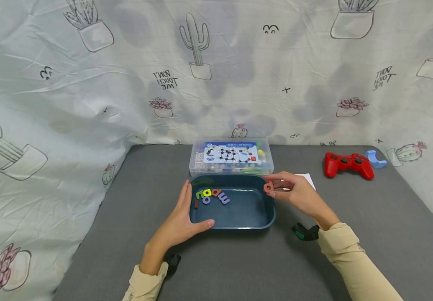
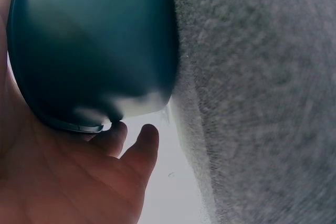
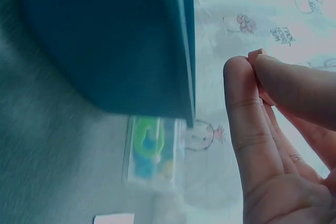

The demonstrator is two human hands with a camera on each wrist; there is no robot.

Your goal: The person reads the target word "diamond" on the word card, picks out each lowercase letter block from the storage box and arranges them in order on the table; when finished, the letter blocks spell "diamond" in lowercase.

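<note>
A dark teal tray (image 1: 244, 214) sits on the grey table. My left hand (image 1: 180, 218) rests against its left side, fingers straight along the outer wall and thumb stretched along the near rim. Over the tray's far right corner, my right hand (image 1: 300, 193) pinches a small orange letter (image 1: 267, 187) between thumb and fingertips; in the right wrist view the fingers mostly hide it. Several letters lie in the tray's left half: a purple m (image 1: 224, 198), an orange letter (image 1: 216, 192), a yellow letter (image 1: 207, 192), a green n (image 1: 199, 195), a purple o (image 1: 206, 200) and a dark red i (image 1: 196, 204).
Behind the tray stands a clear plastic box (image 1: 231, 168) with a molecule picture on its label. A white card (image 1: 308, 179) lies partly behind the right hand. At the far right are a red game controller (image 1: 348, 164) and a light blue piece (image 1: 376, 160). A cactus-print cloth (image 1: 239, 62) hangs behind.
</note>
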